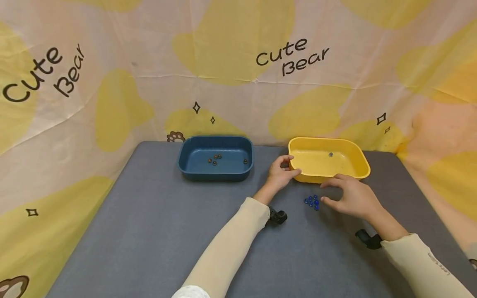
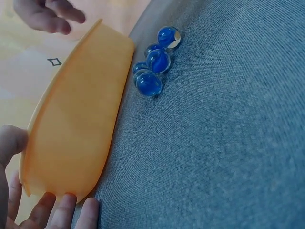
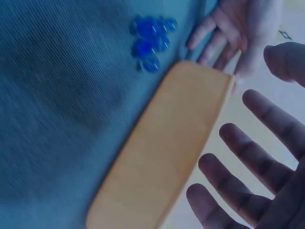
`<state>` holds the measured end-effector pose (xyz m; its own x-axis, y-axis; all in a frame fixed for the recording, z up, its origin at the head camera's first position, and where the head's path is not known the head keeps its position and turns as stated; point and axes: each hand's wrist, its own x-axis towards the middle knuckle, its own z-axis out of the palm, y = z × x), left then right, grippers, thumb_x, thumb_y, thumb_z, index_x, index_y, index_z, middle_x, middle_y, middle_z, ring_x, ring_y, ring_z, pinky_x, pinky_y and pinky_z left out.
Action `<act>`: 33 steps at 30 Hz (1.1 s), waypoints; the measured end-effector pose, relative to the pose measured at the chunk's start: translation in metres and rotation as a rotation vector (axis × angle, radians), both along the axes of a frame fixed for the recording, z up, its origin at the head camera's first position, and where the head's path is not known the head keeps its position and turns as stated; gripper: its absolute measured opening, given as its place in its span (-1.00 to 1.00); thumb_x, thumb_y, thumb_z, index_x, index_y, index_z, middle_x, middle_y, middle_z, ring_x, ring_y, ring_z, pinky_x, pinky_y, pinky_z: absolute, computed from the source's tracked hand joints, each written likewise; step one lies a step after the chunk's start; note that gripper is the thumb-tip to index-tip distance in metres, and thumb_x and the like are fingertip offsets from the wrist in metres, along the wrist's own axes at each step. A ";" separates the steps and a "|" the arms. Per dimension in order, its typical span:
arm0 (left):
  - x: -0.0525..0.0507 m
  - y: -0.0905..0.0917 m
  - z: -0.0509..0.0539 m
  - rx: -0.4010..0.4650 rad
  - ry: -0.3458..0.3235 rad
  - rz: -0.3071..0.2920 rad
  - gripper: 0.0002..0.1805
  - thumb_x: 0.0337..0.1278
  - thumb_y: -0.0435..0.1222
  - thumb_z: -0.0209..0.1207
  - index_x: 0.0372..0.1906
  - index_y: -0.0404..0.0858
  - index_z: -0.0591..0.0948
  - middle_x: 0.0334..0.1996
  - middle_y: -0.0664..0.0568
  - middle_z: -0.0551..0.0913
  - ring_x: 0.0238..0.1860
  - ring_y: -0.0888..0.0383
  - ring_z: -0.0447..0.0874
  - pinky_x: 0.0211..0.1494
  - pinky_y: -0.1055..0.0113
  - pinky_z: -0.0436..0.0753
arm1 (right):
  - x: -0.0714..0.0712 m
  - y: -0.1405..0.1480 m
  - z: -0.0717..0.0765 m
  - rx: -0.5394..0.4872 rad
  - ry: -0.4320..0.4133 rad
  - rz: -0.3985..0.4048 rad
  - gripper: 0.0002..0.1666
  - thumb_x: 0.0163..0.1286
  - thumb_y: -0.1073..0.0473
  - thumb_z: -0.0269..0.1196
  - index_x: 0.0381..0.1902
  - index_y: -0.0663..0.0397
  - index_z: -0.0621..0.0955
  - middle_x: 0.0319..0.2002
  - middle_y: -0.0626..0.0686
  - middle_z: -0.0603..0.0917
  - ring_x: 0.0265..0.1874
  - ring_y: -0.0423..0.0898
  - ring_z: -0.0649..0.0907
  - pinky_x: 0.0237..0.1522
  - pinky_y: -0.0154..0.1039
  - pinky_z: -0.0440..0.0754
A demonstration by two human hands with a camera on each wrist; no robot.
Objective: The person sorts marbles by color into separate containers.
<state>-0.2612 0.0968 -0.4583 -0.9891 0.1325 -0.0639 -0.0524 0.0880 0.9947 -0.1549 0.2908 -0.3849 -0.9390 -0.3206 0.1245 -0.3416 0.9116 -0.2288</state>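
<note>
My left hand [image 1: 280, 173] holds the left end of a yellow plastic bin [image 1: 316, 179], with the thumb at the front rim and the fingers against the end wall. Just in front of that bin, several blue glass marbles [image 1: 316, 202] lie clustered on the cloth; the left wrist view shows the marbles [image 2: 158, 61] with blue swirls in clear glass. Right of them, my right hand [image 1: 352, 196] hovers with its fingers apart and nothing between them. In the right wrist view, the spread fingers [image 3: 233, 176] stand beside the bin's rim. One small greyish ball [image 1: 331, 154] lies inside the yellow bin.
A dark blue bin [image 1: 216, 177] stands to the left at the back, with several small brown balls [image 1: 215, 162] in it. Grey cloth [image 1: 149, 231] covers the table. A printed yellow and white curtain [image 1: 231, 82] hangs right behind both bins.
</note>
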 end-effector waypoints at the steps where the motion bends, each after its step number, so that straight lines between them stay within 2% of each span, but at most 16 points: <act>1: 0.000 0.000 0.000 0.000 0.001 0.000 -0.51 -0.09 -0.29 0.44 0.04 -0.09 0.59 -0.03 0.03 0.60 -0.17 0.13 0.59 -0.11 0.31 0.65 | 0.002 -0.001 -0.003 0.001 -0.004 0.003 -0.66 0.08 -0.04 0.44 -0.18 -0.11 0.69 -0.19 0.03 0.68 -0.45 -0.11 0.58 -0.47 -0.20 0.51; 6: 0.000 0.000 -0.001 0.001 0.004 0.002 -0.51 -0.09 -0.28 0.44 0.04 -0.10 0.59 -0.02 0.02 0.60 -0.14 0.10 0.60 -0.08 0.28 0.65 | 0.009 -0.005 -0.014 0.002 0.002 0.015 -0.67 0.04 -0.02 0.46 -0.22 -0.12 0.70 -0.22 0.00 0.69 -0.34 -0.05 0.64 -0.36 -0.08 0.60; 12: 0.001 0.000 0.000 0.001 0.000 -0.003 -0.50 -0.08 -0.29 0.43 0.06 -0.11 0.58 -0.01 0.03 0.60 -0.14 0.10 0.59 -0.10 0.30 0.65 | 0.011 -0.007 -0.024 0.012 -0.009 0.016 -0.73 0.01 0.00 0.48 -0.29 -0.15 0.71 -0.29 -0.05 0.67 -0.43 -0.15 0.54 -0.47 -0.24 0.47; 18: 0.001 0.000 0.000 0.002 0.005 -0.006 -0.48 -0.09 -0.30 0.43 0.08 -0.14 0.58 0.00 0.02 0.60 -0.15 0.12 0.58 -0.11 0.31 0.64 | 0.010 -0.007 -0.033 0.030 -0.032 -0.002 -0.75 -0.01 0.02 0.48 -0.32 -0.20 0.70 -0.38 -0.12 0.62 -0.55 -0.26 0.42 -0.54 -0.30 0.39; 33: 0.002 -0.001 0.001 0.016 0.001 -0.005 -0.50 -0.09 -0.30 0.43 0.05 -0.13 0.59 -0.02 0.02 0.60 -0.16 0.11 0.59 -0.14 0.33 0.65 | 0.008 -0.007 -0.043 0.039 -0.025 0.018 -0.81 -0.01 0.08 0.48 -0.39 -0.17 0.69 -0.42 -0.17 0.59 -0.53 -0.27 0.47 -0.51 -0.26 0.46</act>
<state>-0.2593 0.0962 -0.4576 -0.9886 0.1381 -0.0606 -0.0510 0.0719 0.9961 -0.1474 0.2834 -0.4278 -0.9358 -0.3415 0.0879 -0.3525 0.9137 -0.2022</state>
